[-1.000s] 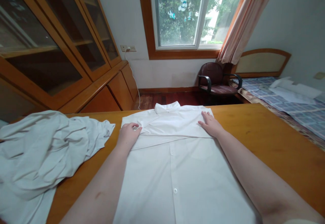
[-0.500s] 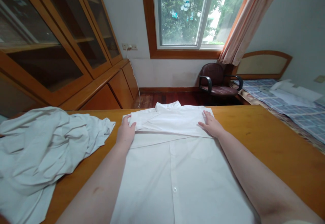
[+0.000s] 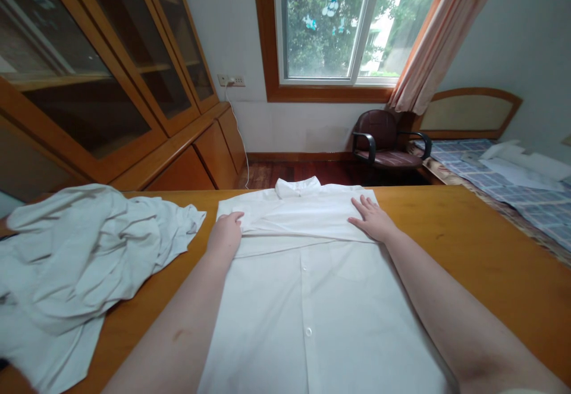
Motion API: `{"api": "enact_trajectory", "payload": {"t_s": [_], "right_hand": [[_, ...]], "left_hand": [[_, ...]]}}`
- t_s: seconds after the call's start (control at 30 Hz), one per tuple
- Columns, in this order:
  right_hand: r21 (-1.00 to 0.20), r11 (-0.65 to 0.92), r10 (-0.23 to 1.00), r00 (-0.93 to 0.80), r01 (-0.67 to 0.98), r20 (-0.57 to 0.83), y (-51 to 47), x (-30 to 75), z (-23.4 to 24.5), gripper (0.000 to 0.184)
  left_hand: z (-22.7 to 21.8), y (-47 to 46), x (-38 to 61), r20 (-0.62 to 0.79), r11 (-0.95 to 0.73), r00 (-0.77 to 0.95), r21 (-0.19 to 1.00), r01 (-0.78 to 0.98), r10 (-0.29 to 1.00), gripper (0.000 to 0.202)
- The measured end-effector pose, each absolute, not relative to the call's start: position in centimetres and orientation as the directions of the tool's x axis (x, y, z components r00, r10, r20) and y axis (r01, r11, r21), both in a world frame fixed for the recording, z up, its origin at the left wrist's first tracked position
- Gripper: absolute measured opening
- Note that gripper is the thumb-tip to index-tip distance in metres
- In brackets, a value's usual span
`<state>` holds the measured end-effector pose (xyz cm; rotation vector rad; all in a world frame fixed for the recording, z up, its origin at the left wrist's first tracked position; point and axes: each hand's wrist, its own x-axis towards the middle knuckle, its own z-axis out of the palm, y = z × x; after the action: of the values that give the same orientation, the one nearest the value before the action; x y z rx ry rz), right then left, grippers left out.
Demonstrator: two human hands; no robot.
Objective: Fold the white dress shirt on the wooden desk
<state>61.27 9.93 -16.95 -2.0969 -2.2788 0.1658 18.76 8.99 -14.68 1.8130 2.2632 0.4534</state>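
Observation:
A white button-up shirt (image 3: 267,316) lies front up on the wooden table, its collar at the far edge. Its sleeves are folded across the chest in a flat band below the collar. At the left end of this band is my left hand (image 3: 225,236), its fingers curled together with thumb and forefinger closed on the cloth; the fingertips are partly hidden. My right hand (image 3: 372,220) lies flat on the band's right end, fingers spread.
A crumpled heap of white cloth (image 3: 89,257) covers the left of the wooden table (image 3: 482,275). Beyond the table stand a glass-door cabinet (image 3: 178,129), a maroon armchair (image 3: 377,135) and a bed (image 3: 504,174). A white cord (image 3: 243,144) hangs from a wall socket.
My left hand has drawn its fingers in and sits slightly lower on the fold, where the cloth now shows different creases. My right hand stays in place on the shirt.

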Motion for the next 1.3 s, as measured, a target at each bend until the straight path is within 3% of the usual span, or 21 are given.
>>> {"api": "enact_trajectory", "payload": {"t_s": [0.37, 0.53, 0.7, 0.8, 0.93, 1.1, 1.3], "right_hand": [[-0.069, 0.059, 0.996, -0.064, 0.996, -0.061, 10.2, 61.5, -17.2, 0.093], [-0.072, 0.066, 0.996, -0.07, 0.995, -0.057, 10.2, 61.5, -17.2, 0.09], [-0.078, 0.082, 0.995, -0.086, 0.994, -0.046, 10.0, 61.5, -17.2, 0.085], [-0.085, 0.084, 0.995, -0.087, 0.993, -0.042, 9.9, 61.5, -17.0, 0.081], [-0.082, 0.083, 0.995, -0.087, 0.993, -0.044, 9.9, 61.4, -16.8, 0.08], [-0.077, 0.098, 0.994, -0.102, 0.992, -0.048, 10.0, 61.5, -17.0, 0.079], [-0.074, 0.068, 0.996, -0.073, 0.995, -0.059, 10.2, 62.3, -17.3, 0.078]], "left_hand": [[-15.0, 9.2, 17.8, -0.026, 0.18, -0.179, 0.209, 0.961, 0.984, 0.033], [-14.4, 8.5, 18.2, 0.067, 0.214, -0.222, 0.104, 0.971, 0.973, 0.033], [-14.3, 8.1, 19.8, 0.238, 0.101, -0.11, 0.051, 0.994, 0.965, 0.039], [-14.4, 8.0, 20.5, 0.184, -0.08, 0.068, 0.057, 0.995, 0.98, 0.049], [-14.5, 7.6, 21.0, -0.019, -0.398, 0.406, 0.161, 0.903, 0.914, 0.06], [-14.6, 7.7, 21.1, -0.196, -0.316, 0.355, 0.202, 0.927, 0.914, 0.066], [-15.5, 8.4, 20.5, -0.186, -0.217, 0.26, 0.224, 0.95, 0.948, 0.057]]}}
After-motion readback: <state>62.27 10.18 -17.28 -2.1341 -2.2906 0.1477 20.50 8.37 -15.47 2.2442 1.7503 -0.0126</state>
